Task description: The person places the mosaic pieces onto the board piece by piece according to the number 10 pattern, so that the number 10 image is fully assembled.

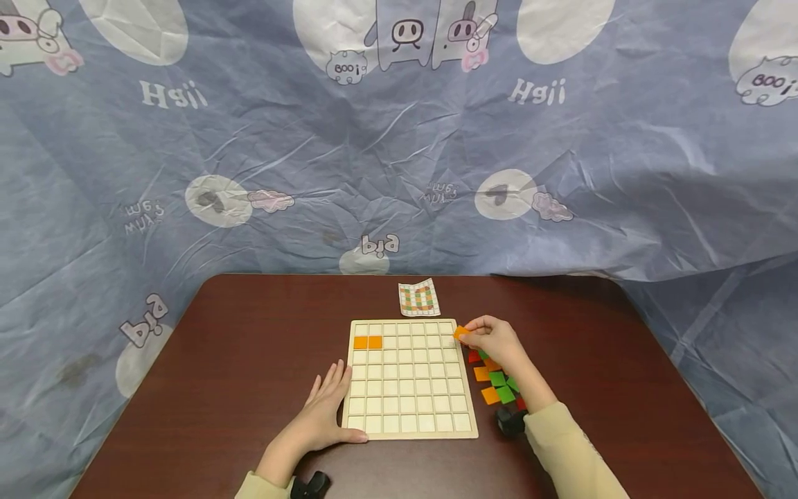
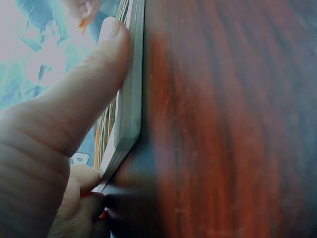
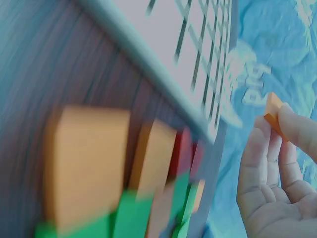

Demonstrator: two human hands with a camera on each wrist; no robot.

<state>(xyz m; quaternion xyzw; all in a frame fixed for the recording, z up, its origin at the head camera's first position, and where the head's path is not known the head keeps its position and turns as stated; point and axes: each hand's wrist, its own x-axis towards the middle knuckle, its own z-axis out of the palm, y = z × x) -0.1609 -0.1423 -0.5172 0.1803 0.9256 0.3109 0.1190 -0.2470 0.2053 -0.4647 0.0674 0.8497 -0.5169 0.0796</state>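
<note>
A pale square grid board lies on the table, with two orange tiles side by side in its second row at the left. My left hand rests at the board's lower left corner, fingers spread along the left edge and thumb on the near edge; the left wrist view shows the thumb against the board's rim. Between thumb and fingers, my right hand pinches an orange tile above the board's upper right edge. That tile is tilted in the right wrist view.
Loose orange, green and red tiles lie right of the board, partly under my right forearm. A small paper card with a coloured grid pattern lies behind the board. A printed blue cloth hangs beyond the dark wooden table.
</note>
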